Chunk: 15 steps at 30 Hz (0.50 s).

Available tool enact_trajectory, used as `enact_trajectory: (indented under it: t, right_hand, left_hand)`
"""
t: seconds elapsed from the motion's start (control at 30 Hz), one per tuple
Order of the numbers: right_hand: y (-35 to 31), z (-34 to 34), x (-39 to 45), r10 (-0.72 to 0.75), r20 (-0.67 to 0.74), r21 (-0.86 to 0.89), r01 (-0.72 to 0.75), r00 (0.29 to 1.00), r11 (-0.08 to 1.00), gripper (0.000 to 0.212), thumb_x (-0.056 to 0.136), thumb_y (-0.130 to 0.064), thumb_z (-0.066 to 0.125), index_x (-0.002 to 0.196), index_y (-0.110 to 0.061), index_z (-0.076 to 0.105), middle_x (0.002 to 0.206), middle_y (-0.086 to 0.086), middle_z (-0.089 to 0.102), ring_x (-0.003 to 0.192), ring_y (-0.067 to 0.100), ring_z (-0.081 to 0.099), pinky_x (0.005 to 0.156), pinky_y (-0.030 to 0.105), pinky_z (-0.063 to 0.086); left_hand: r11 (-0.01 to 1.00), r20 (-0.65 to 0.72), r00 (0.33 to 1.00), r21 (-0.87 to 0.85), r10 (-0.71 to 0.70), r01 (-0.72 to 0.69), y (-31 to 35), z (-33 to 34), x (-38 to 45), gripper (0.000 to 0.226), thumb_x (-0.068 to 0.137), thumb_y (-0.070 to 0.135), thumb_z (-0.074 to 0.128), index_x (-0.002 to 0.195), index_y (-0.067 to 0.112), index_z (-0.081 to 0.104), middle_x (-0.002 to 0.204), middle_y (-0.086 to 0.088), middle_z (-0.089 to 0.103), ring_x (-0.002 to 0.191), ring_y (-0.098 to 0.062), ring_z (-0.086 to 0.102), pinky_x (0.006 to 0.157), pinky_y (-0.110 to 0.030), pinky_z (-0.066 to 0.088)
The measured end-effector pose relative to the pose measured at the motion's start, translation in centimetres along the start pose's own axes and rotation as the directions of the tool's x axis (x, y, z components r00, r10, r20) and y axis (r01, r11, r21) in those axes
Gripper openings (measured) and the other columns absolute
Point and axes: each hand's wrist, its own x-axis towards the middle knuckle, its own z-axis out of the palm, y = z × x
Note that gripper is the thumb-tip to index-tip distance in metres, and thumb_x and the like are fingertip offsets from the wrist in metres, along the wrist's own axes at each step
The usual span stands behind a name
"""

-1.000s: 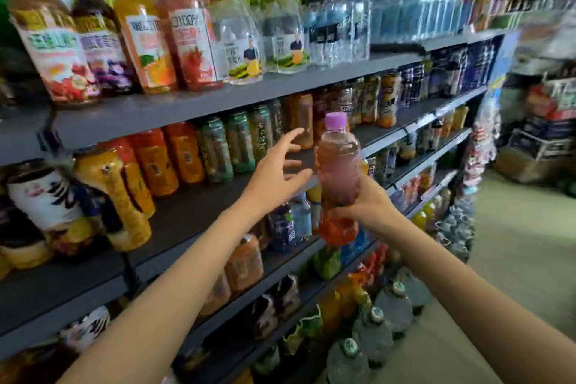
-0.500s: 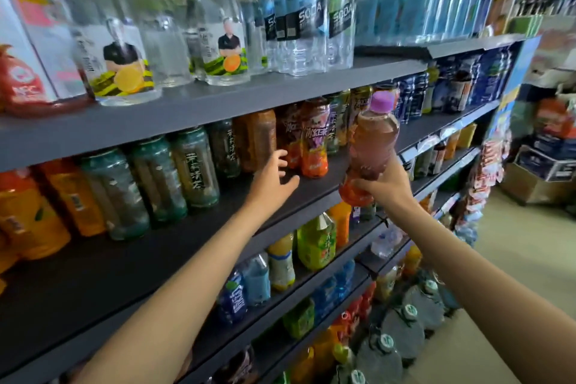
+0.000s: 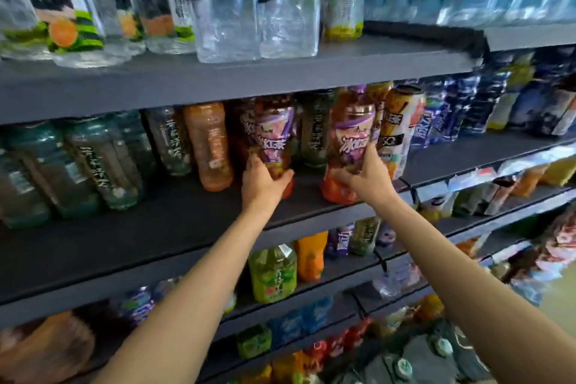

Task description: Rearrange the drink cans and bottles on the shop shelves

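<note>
Purple-labelled bottles (image 3: 352, 146) upright in hands (image 3: 366, 178)

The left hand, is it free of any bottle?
No: the left hand grips the lower part of a purple-label tea bottle standing on the shelf.

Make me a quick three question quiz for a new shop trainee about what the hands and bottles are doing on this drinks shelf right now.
1. True or false: the right hand grips a purple-labelled tea bottle whose base sits on the grey shelf.
2. What does the left hand hold? A) a clear soda bottle B) a second purple-labelled tea bottle C) a green tea bottle
3. Fill in: directly left of the left hand's bottle stands an ______ bottle.

Key: 1 true; 2 B; 3 orange
</note>
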Motion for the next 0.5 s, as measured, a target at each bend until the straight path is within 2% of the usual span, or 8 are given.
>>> enact_trajectory:
  t: [0.1,0.2,0.27,0.37,0.5]
  right_hand:
    - [0.5,0.0,0.9,-0.061,0.065,0.004,0.061,0.996,0.998,0.063,0.077,-0.015,0.075,0.126,-0.005,0.037,0.121,0.009,0.056,0.111,0.025,0.054,0.087,0.027,0.04]
    - [1.2,0.7,1.2,-0.12,0.044,0.02,0.119,0.992,0.993,0.069,0.076,-0.018,0.076,0.131,-0.003,0.037,0.125,0.014,0.052,0.116,0.028,0.051,0.095,0.032,0.041]
    - [1.5,1.2,1.0,-0.154,-0.011,-0.033,0.153,0.988,0.988,0.073,0.077,-0.021,0.076,0.134,0.001,0.036,0.125,0.019,0.045,0.117,0.032,0.045,0.093,0.026,0.034]
    - [1.7,1.7,0.8,-0.178,-0.02,-0.052,0.177,0.984,0.983,0.073,0.079,-0.023,0.073,0.137,0.001,0.034,0.126,0.019,0.042,0.117,0.031,0.044,0.088,0.022,0.031]
    - [1.6,1.7,1.5,-0.18,0.02,-0.019,0.18,0.984,0.983,0.071,0.077,-0.026,0.075,0.134,-0.001,0.04,0.123,0.016,0.047,0.116,0.028,0.046,0.092,0.026,0.035]
  left_hand:
    - [1.0,-0.033,0.999,0.023,0.008,-0.007,-0.2,-0.2,-0.3,0.068,0.081,0.037,0.069,0.131,0.002,0.039,0.127,-0.016,0.053,0.119,-0.032,0.049,0.092,-0.034,0.038]
    - [0.999,-0.064,0.998,0.04,0.014,-0.011,-1.0,-1.4,-0.8,0.06,0.081,0.036,0.069,0.125,0.004,0.043,0.122,-0.014,0.057,0.114,-0.031,0.052,0.086,-0.029,0.037]
    - [0.999,-0.098,0.995,0.036,-0.009,0.012,-1.4,-2.3,-1.2,0.059,0.082,0.035,0.068,0.127,0.005,0.042,0.125,-0.014,0.055,0.116,-0.03,0.051,0.089,-0.028,0.036]
    - [0.995,-0.091,0.993,0.068,-0.072,0.079,-2.3,-3.7,-1.3,0.067,0.083,0.039,0.065,0.134,0.005,0.036,0.133,-0.014,0.05,0.122,-0.031,0.047,0.096,-0.032,0.037]
    - [0.995,-0.039,0.995,0.043,-0.087,0.089,-2.7,-4.6,-1.2,0.071,0.083,0.037,0.066,0.139,0.01,0.032,0.137,-0.01,0.048,0.126,-0.027,0.045,0.101,-0.032,0.034]
